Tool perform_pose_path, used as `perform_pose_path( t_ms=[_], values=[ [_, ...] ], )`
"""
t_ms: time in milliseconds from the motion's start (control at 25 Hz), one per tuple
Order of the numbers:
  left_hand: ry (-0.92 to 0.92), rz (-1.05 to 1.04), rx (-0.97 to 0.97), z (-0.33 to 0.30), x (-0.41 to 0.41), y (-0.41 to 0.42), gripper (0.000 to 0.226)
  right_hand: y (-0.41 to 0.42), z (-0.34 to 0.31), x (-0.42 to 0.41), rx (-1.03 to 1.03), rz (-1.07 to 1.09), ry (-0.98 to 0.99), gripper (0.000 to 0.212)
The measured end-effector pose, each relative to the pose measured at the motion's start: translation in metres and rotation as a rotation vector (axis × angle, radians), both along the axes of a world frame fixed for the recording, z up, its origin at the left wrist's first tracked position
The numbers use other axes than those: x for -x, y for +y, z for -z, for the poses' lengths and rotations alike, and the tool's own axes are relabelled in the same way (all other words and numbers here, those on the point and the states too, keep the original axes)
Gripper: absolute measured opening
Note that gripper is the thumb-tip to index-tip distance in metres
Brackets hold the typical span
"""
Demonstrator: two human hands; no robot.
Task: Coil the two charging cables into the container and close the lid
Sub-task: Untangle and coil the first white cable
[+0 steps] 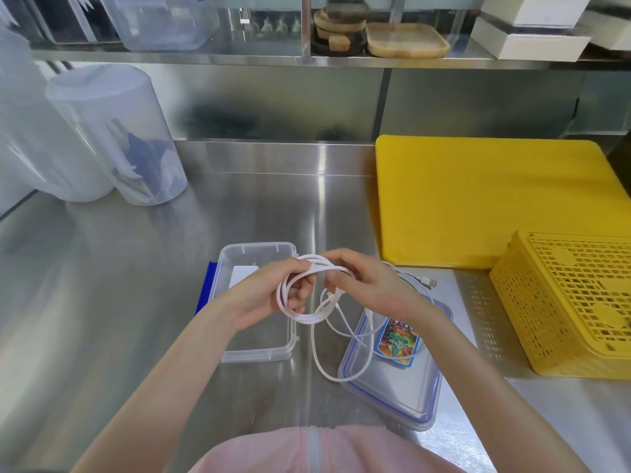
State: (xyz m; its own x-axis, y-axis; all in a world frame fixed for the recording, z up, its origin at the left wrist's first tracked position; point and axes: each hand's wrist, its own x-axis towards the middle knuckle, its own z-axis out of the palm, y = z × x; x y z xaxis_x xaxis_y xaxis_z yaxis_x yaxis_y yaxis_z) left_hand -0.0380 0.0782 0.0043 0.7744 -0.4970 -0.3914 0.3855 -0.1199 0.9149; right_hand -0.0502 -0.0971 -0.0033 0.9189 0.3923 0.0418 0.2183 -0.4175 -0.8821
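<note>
A white charging cable (300,314) is partly wound into loops that my left hand (273,295) grips above the clear container (257,349). My right hand (362,285) pinches the same loops from the right side. The cable's loose tail (319,363) hangs down to the steel counter between the container and the lid. A second white cable (411,278) lies beside my right wrist, its USB plug (431,282) pointing right. The clear lid (392,390) with a blue seal and a colourful label lies flat to the right of the container. The container holds a white card.
A yellow cutting board (495,206) lies at the back right, with a yellow perforated basket (577,302) in front of it. Translucent plastic jugs (112,131) stand at the left. A steel shelf at the back carries wooden trays (406,40) and boxes.
</note>
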Motion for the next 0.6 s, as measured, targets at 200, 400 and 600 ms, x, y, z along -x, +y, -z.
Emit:
perform_pose_path(
  t_ms=[200, 400, 600],
  values=[
    [0.048, 0.132, -0.027, 0.000, 0.001, 0.001, 0.026, 0.000, 0.000, 0.004, 0.089, 0.013, 0.076, 0.015],
    [-0.198, 0.195, -0.352, -0.004, 0.003, -0.012, 0.009, 0.005, -0.007, 0.005, 0.321, 0.003, 0.130, 0.021],
    [-0.332, 0.190, -0.353, 0.000, 0.001, -0.008, 0.020, 0.000, -0.008, 0.001, 0.252, -0.013, 0.118, 0.022]
  ],
)
